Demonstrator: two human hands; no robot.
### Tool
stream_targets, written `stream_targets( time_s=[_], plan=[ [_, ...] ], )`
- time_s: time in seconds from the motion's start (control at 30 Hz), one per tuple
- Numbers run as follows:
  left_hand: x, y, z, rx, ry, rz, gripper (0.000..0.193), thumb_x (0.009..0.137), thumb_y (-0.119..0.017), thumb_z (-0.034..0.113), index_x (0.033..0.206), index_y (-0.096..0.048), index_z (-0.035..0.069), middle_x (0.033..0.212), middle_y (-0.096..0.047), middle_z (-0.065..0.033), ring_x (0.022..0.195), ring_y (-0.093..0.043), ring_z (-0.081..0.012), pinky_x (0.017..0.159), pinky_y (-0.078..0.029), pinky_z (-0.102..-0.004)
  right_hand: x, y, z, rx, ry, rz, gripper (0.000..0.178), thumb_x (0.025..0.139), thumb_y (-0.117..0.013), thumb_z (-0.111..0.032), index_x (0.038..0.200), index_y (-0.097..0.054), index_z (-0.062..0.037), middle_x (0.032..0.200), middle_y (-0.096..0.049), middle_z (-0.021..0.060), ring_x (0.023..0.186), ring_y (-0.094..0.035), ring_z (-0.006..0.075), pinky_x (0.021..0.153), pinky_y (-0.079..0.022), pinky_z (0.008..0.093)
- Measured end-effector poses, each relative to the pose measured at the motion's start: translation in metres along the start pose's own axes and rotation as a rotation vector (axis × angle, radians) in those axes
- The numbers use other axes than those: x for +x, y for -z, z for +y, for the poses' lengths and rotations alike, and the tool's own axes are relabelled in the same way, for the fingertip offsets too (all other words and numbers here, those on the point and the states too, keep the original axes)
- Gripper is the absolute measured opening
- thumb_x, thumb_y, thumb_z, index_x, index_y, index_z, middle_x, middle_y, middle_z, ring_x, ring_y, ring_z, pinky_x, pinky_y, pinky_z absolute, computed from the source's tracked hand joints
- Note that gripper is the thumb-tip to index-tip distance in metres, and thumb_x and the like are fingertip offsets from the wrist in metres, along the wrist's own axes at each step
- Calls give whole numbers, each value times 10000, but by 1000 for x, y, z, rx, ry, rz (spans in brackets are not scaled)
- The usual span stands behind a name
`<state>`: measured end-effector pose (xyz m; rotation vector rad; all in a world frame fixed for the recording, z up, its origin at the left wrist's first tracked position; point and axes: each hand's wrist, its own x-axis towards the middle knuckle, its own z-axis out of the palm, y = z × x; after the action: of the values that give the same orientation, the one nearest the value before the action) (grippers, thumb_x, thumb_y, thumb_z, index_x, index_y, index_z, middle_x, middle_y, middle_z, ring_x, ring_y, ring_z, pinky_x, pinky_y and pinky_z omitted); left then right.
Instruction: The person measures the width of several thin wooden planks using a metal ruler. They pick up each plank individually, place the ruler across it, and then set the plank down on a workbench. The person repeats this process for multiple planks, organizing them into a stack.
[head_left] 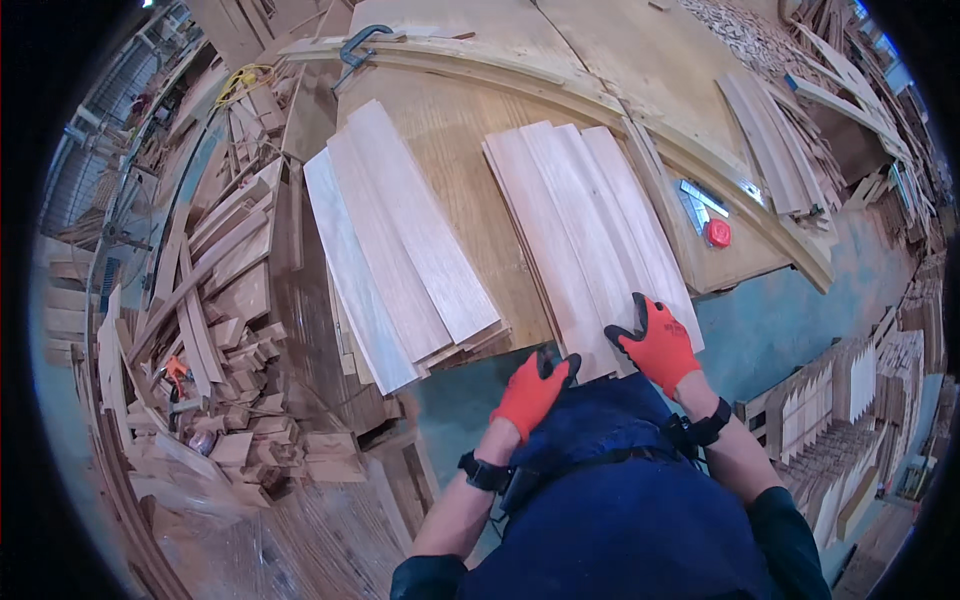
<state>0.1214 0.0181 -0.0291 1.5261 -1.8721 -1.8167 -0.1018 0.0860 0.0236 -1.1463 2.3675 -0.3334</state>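
With thumbs and fingers parted, the right hand (662,347) is spreading over the boards (572,225) and the left hand (531,393) is hanging beside their near ends, where light, even pressure would be keeping edges flush.

From the view's centre, the left hand (531,389) at 5 o'clock and the right hand (661,346) between 3 and 4 wear orange-red gloves (525,398) with black fingertips (573,366). Right-hand boards (570,225) toward 2 o'clock are pale pinkish tan, streaked with straight grain; left-hand boards (405,225) toward 10 match, save a blue-grey outer board (358,275). The tabletop (468,130) is honey-yellow, the clamp (350,47) at 11 dark blue, the tape measure (717,233) near 3 red.
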Motion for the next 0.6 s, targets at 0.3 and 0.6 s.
stream_targets(
  time_s=[0.3, 0.6],
  plan=[
    [-3, -12, 46, -176, 53, 52, 579, 817, -785, 416, 1185, -637, -7, 1059, -706, -171, 909, -685, -288, 792, -541, -392, 3, -5, 7, 117, 12, 7, 772, 801, -804, -473, 1322, -557, 40, 1187, -646, 193, 1066, -656, 312, 914, -522, 405],
    [-15, -19, 33, 212, -48, 350, 743, 800, -760, 408, 1340, -508, -36, 1220, -639, -280, 1108, -641, -409, 936, -511, -461, -1, 1, 2, 580, 51, 29, 407, 845, -804, -235, 1106, -618, 16, 693, -570, 33, 608, -531, 90, 520, -441, 297]
  ],
)
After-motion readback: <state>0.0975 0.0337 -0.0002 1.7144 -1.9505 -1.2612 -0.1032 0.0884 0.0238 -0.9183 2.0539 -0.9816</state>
